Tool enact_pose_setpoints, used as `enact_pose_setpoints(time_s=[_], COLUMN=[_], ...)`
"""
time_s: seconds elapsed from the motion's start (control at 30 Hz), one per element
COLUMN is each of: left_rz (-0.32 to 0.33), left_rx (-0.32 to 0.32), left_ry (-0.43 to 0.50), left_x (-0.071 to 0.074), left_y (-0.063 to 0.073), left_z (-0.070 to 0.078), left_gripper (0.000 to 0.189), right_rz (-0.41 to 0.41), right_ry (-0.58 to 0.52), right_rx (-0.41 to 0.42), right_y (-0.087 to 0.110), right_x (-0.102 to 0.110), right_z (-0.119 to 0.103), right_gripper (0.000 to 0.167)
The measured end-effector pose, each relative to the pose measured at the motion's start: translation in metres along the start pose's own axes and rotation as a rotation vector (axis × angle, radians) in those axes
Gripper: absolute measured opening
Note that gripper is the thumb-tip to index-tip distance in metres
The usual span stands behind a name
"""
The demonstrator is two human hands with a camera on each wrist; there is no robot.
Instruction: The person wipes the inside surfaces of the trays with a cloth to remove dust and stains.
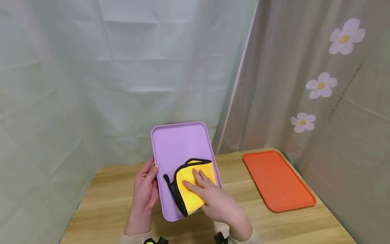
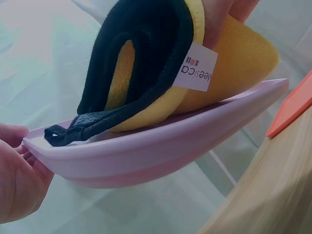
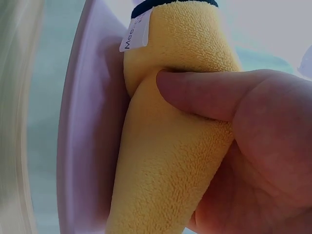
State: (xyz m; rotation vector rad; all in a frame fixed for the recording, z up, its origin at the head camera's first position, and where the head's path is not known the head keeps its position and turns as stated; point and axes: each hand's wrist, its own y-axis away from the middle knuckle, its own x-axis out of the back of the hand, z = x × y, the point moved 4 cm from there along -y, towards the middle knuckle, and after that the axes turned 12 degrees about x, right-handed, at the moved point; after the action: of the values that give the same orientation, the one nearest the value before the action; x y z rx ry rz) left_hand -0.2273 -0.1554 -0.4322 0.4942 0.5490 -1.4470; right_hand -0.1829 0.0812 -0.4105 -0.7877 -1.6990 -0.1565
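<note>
My left hand [image 1: 145,189] grips the left edge of a light purple tray [image 1: 179,140], thumb on the rim. The tray is raised off the table and tilted, its inner face toward me. A folded yellow cloth [image 1: 192,189] with black edging and a black loop lies against the lower part of the tray. My right hand [image 1: 214,196] holds the cloth against the tray, fingers spread over it. Up close in the right wrist view, the thumb [image 3: 195,92] presses into a fold of the plush cloth. A white label [image 2: 196,67] sticks out from the cloth in the left wrist view.
An orange tray [image 1: 278,179] lies flat at the right side of the wooden table [image 1: 106,200]. Pale curtains [image 1: 137,67] hang behind the table, and a flower-printed curtain [image 1: 274,84] hangs along its right side.
</note>
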Motion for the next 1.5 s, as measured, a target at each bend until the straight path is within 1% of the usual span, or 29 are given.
enact_pose_setpoints(time_s=[0.1, 0.2, 0.33, 0.43, 0.57, 0.73, 0.87, 1.0, 1.2, 1.37, 1.5], left_rz=[-0.008, 0.005, 0.038, 0.052, 0.054, 0.073, 0.057, 0.057, 0.054, 0.047, 0.053], left_rx=[-0.013, -0.01, 0.025, 0.041, 0.056, 0.093, 0.102, 0.096, 0.07, 0.081, 0.09], left_ry=[0.007, 0.018, 0.011, 0.012, 0.024, 0.013, -0.02, -0.031, 0.0, 0.012, 0.024], left_x=[-0.003, -0.005, -0.008, -0.01, -0.013, -0.013, -0.014, -0.016, -0.017, -0.016, -0.013], left_y=[0.0, -0.001, -0.006, -0.011, -0.017, -0.016, -0.017, -0.02, -0.021, -0.023, -0.024], left_z=[0.002, 0.001, 0.0, 0.0, 0.0, -0.004, -0.005, -0.005, -0.003, -0.003, -0.003], left_gripper=[0.046, 0.047, 0.049, 0.05, 0.051, 0.051, 0.052, 0.052, 0.051, 0.05, 0.05], right_rz=[0.009, -0.006, -0.027, -0.026, -0.021, -0.036, -0.026, -0.03, -0.058, -0.079, -0.089], right_ry=[0.023, 0.046, 0.068, 0.104, 0.158, 0.157, 0.161, 0.166, 0.167, 0.126, 0.099], right_rx=[0.024, 0.018, 0.017, 0.057, 0.115, 0.15, 0.159, 0.156, 0.147, 0.097, 0.069], right_y=[-0.002, -0.005, -0.01, -0.014, -0.017, -0.016, -0.015, -0.015, -0.009, 0.001, 0.006], right_x=[0.001, 0.001, -0.002, -0.003, -0.005, -0.011, -0.014, -0.012, -0.008, -0.008, -0.007], right_z=[-0.002, -0.003, -0.006, -0.01, -0.016, -0.023, -0.026, -0.024, -0.017, -0.007, -0.001], right_gripper=[0.079, 0.083, 0.088, 0.089, 0.089, 0.091, 0.093, 0.095, 0.094, 0.096, 0.097])
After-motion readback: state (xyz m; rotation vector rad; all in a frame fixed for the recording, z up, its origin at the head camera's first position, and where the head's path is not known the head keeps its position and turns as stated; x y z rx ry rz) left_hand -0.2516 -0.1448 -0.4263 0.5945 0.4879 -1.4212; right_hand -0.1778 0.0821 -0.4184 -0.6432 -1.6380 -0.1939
